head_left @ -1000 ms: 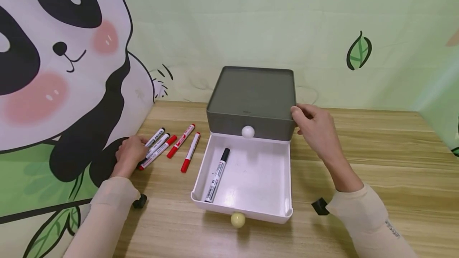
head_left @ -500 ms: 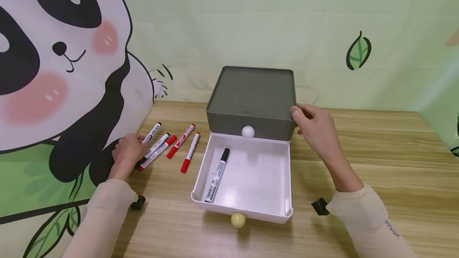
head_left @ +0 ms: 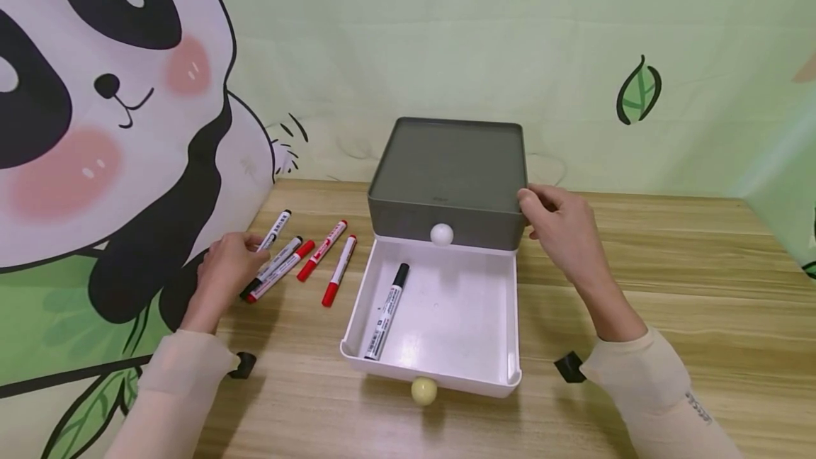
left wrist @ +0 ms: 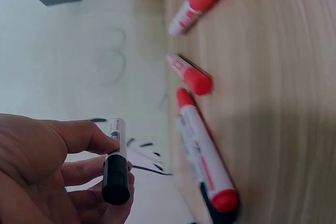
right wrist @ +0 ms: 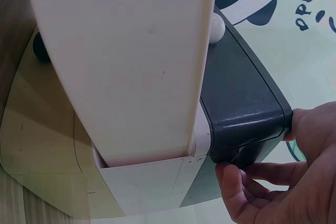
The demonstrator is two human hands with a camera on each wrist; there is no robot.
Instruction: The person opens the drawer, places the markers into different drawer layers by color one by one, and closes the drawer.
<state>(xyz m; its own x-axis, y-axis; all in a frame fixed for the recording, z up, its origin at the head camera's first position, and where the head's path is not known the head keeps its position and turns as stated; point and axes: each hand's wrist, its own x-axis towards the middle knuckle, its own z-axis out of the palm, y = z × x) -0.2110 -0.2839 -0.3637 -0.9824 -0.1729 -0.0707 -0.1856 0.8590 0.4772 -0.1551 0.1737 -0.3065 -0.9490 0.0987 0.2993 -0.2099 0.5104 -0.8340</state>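
Observation:
In the left wrist view my left hand [left wrist: 42, 156] pinches a black-capped whiteboard marker [left wrist: 116, 169] between thumb and fingers, lifted off the table. The head view has this left hand [head_left: 228, 269] beside another black-capped marker [head_left: 279, 258] and a red-capped marker [head_left: 282, 272] lying together. Two more red-capped markers [head_left: 323, 250] lie to their right. My right hand [head_left: 567, 236] holds the front right corner of the dark grey top of a drawer box [head_left: 455, 161]. Below that top, a white drawer [head_left: 459, 317] stands pulled out, with one black-capped marker [head_left: 386, 314] lying inside along its left wall.
The drawer has a pale yellow knob [head_left: 423, 391]; a white knob [head_left: 441, 234] sits on the grey level above. In the right wrist view a beige level [right wrist: 47, 124] lies under the white one. A panda-printed cloth [head_left: 248, 133] borders the wooden table [head_left: 688, 268].
My left hand has drawn slightly back to the left and separated its marker from the two lying beside it. The right hand and the drawer have stayed in place.

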